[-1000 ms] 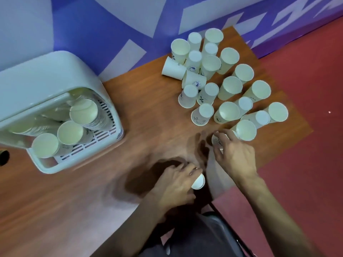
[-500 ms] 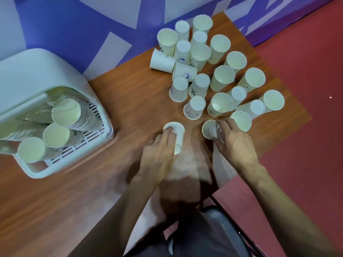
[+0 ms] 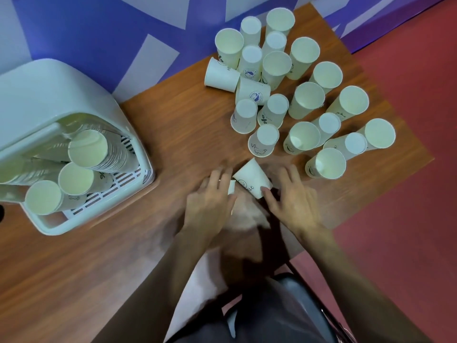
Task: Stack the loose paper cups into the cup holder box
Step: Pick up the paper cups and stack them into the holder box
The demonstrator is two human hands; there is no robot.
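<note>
Several loose white paper cups (image 3: 306,100) stand on the wooden table (image 3: 173,125) at the far right, some upright, some upside down, and one lies on its side (image 3: 221,75). The white cup holder box (image 3: 49,226) sits at the left with stacks of cups (image 3: 86,149) lying inside. My left hand (image 3: 210,201) grips a cup that is mostly hidden, with only its edge (image 3: 231,187) showing. Beside it a tilted cup (image 3: 251,178) lies between my hands. My right hand (image 3: 295,198) pinches it at the rim with the thumb.
The table's right edge runs close behind the cup cluster, with red floor (image 3: 408,194) beyond. A dark chair seat (image 3: 296,298) is under me at the bottom. A purple and white wall (image 3: 123,33) backs the table.
My left hand carried its cup forward from the near edge to the table's middle. My right hand lifted a cup from the cluster's front and brought it left, tilted against the left hand's cup.
</note>
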